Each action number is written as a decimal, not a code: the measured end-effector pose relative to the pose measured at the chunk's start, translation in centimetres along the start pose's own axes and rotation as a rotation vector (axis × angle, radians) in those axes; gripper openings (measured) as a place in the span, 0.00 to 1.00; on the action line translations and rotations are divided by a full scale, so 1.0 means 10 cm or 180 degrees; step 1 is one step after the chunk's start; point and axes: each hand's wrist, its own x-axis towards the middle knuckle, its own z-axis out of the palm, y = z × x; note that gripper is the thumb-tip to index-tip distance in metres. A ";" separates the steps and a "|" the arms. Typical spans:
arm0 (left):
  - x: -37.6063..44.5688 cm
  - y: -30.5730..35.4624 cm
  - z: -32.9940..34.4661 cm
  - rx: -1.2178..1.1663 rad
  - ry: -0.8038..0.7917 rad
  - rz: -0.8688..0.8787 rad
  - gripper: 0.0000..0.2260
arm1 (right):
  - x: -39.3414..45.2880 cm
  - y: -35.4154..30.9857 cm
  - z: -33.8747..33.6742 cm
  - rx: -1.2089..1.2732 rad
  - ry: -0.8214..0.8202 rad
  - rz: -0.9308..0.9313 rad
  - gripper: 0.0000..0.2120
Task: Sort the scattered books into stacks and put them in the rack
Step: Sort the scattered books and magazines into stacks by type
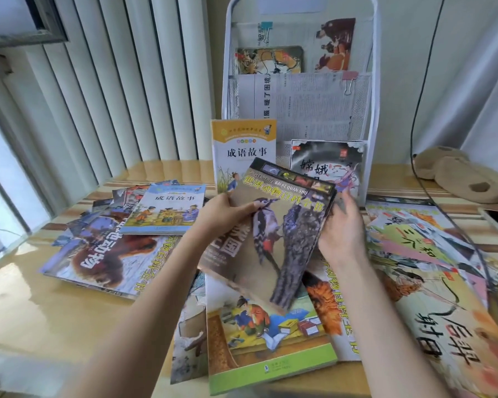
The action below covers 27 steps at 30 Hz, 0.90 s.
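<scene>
Holding woodpecker book (273, 234) tilted above table (35, 311) — both hands on it. Left hand (227, 214) grips left edge, thumb over cover; right hand (342, 228) clasps right edge, fingers behind. Book hangs in front of white rack (370, 116), over green-edged storybook (259, 340) lying flat. Rack lower pocket holds moon-lady book (325, 165); idiom book (243, 147) stands upright just beside it. Left pile: second idiom book (167, 208) atop red-animal book (98, 254). Right side — overlapping picture books (431, 282). Plush toy (460, 173) at far right.

Glossy paper books (266, 242) lie on a shiny wood-look table (41, 305) before a white metal-mesh rack (371, 133).
</scene>
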 end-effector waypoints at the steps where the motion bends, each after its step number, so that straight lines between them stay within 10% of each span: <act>1: -0.01 0.01 0.05 -0.0431 -0.0058 -0.0068 0.17 | 0.00 0.03 0.03 -0.0788 0.0162 -0.0015 0.26; 5: -0.03 -0.04 0.18 -0.1275 -0.0132 -0.0463 0.14 | 0.04 0.16 0.03 -0.2776 0.0785 -0.0056 0.32; 11: -0.17 -0.17 0.04 -0.2206 -0.1107 -0.0803 0.14 | 0.00 0.15 0.05 -0.2437 0.0516 -0.0046 0.16; 22: -0.10 -0.35 0.26 -0.1660 -0.0377 -0.0360 0.20 | -0.09 -0.09 -0.16 -0.3869 0.1074 -0.1432 0.20; 27: -0.14 -0.30 0.25 -0.1678 -0.0428 -0.0375 0.18 | -0.28 -0.39 -0.46 -0.4887 0.1234 -0.0889 0.14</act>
